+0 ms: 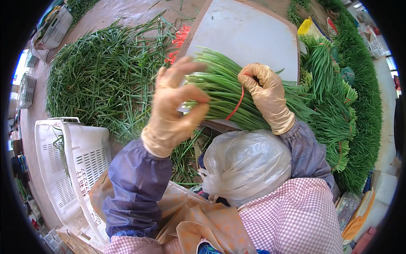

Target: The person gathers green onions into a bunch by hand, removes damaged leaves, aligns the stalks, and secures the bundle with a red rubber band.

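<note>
A bundle of long green leafy stalks, like garlic chives, lies on a white board, pale cut ends to the left. A red tie crosses the bundle near its middle. My right hand, in a thin cream glove, has its fingers curled closed at the tie's upper end, against the stalks. My left hand, gloved alike and blurred, is over the pale ends with thumb and forefinger brought close and the other fingers raised. Whether it holds anything cannot be made out. More red ties lie at the board's left edge.
Loose green leaves are heaped on the left. A white plastic crate stands at the lower left. Tied bundles are stacked at the right beside a long green pile. A translucent plastic bag lies before my body.
</note>
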A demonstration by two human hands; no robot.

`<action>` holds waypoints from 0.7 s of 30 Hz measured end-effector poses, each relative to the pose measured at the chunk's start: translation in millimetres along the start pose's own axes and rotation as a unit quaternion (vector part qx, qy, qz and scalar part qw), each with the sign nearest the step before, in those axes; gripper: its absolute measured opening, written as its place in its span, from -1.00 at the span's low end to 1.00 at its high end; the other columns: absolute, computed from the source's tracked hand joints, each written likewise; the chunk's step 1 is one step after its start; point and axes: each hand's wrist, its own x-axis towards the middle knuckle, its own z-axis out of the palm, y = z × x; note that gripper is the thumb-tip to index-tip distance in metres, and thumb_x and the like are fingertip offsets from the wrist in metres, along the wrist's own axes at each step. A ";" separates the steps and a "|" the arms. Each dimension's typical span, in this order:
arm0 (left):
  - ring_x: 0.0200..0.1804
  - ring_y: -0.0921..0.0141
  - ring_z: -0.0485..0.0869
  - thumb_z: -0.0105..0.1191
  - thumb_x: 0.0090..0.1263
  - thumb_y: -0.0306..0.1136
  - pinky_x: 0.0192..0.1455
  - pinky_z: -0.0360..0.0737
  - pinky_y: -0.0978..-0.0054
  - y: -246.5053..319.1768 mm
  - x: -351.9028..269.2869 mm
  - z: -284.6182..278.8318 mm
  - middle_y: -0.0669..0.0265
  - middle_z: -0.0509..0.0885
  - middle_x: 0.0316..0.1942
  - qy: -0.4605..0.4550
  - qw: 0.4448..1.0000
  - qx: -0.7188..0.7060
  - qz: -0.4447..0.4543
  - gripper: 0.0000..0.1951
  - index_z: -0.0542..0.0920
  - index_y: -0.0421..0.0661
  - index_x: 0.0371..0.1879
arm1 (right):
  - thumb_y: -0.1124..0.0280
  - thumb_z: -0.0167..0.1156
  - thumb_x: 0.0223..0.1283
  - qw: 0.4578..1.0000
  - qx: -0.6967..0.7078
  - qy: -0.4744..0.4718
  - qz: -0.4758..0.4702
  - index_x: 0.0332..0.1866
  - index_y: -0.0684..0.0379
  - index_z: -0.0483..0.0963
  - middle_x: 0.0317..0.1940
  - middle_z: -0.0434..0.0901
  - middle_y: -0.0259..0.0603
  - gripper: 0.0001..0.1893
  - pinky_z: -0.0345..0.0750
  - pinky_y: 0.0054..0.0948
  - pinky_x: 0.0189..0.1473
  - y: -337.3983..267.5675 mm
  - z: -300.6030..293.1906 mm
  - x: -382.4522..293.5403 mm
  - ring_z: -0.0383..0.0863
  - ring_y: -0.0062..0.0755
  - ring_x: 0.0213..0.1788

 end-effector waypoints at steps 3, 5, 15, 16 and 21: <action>0.33 0.13 0.41 0.03 0.03 -0.56 0.44 0.20 0.10 -14.3 -23.6 -37.3 0.09 0.54 0.19 0.167 0.972 -0.137 -0.092 -0.86 0.66 -0.14 -0.47 | 0.55 0.27 0.17 0.999 0.038 0.007 0.018 -0.34 0.29 0.51 -0.49 0.49 -0.34 -0.92 0.43 -0.55 -0.31 4.5 -1.4 -1.9 0.44 -0.59 -0.40; 0.24 0.19 0.51 -0.02 0.24 -0.43 0.38 0.27 0.06 -70.6 -59.2 -98.1 0.10 0.60 0.13 0.331 0.930 -0.112 -0.111 -0.84 0.63 -0.14 -0.31 | 0.55 0.27 0.19 0.999 0.041 0.010 0.011 -0.33 0.28 0.51 -0.47 0.50 -0.40 -0.93 0.45 -0.59 -0.31 5.6 -0.2 -1.6 0.44 -0.65 -0.40; -0.28 0.47 0.59 0.33 0.11 -0.53 -0.24 0.52 0.51 -19.5 -33.9 -3.8 0.40 0.66 -0.32 0.259 0.956 0.114 -0.080 -0.80 0.69 -0.04 -0.28 | 0.52 0.27 0.21 0.997 0.062 0.026 0.033 -0.30 0.27 0.56 -0.45 0.56 -0.41 -0.94 0.48 -0.62 -0.27 15.4 0.1 -1.2 0.48 -0.67 -0.38; -0.39 0.51 0.57 0.34 0.09 -0.58 -0.34 0.53 0.56 -4.8 -29.2 6.5 0.36 0.64 -0.36 0.189 0.958 0.217 0.003 -0.79 0.69 -0.10 -0.29 | 0.52 0.27 0.22 0.997 0.071 0.026 0.032 -0.30 0.27 0.56 -0.45 0.57 -0.40 -0.94 0.49 -0.62 -0.27 14.0 0.5 -0.1 0.49 -0.67 -0.37; -0.37 0.50 0.54 0.32 0.08 -0.59 -0.30 0.49 0.58 3.1 -42.0 43.7 0.35 0.60 -0.35 0.235 0.955 0.132 -0.122 -0.81 0.69 -0.14 -0.31 | 0.51 0.27 0.23 0.994 0.097 0.022 0.042 -0.29 0.28 0.55 -0.44 0.58 -0.43 -0.93 0.49 -0.64 -0.25 13.1 3.7 1.3 0.49 -0.69 -0.36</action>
